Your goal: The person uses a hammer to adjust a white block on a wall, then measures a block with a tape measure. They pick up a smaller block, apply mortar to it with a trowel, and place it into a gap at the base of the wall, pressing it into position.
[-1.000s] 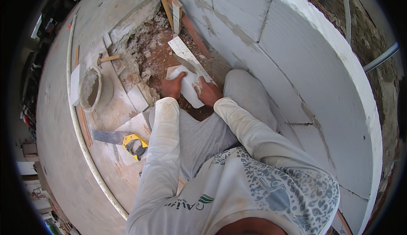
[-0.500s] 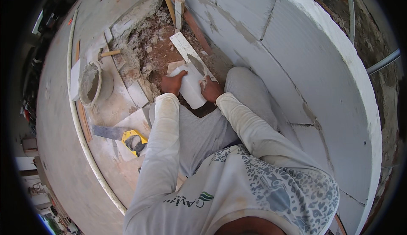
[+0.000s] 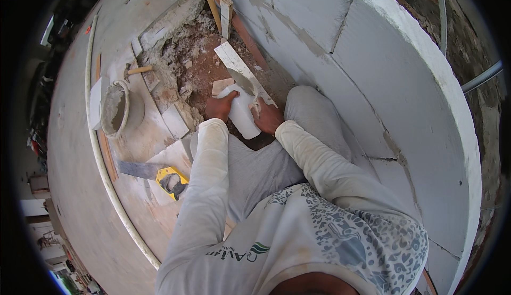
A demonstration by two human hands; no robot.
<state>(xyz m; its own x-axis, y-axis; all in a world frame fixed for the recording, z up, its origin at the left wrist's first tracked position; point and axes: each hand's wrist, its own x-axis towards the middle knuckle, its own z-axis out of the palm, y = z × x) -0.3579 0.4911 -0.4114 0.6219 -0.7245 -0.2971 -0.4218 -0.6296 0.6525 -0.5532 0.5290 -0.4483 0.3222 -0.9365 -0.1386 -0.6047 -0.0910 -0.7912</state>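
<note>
My left hand [image 3: 221, 106] is closed round the left side of a white block piece [image 3: 244, 120], which lies tilted in front of my knees. In my right hand [image 3: 267, 116] is a trowel [image 3: 241, 80], its pointed grey blade reaching away over the far end of the block. That hand is also against the block's right side; its grip on the handle is partly hidden. A long white strip of block [image 3: 232, 55] lies just beyond, on the soil by the wall. Beside the block's far left corner is a small beige piece [image 3: 222, 85].
A wall of white blocks [image 3: 394, 92] rises close on my right. To my left are a mortar bucket [image 3: 136, 108], a hammer [image 3: 139, 70], a yellow-handled saw [image 3: 171, 182] and a long pale pipe [image 3: 101, 162]. Broken concrete and red soil [image 3: 205, 55] lie ahead.
The trowel blade has swung left, from the block's right edge to over its far end. My left hand still grips the block.
</note>
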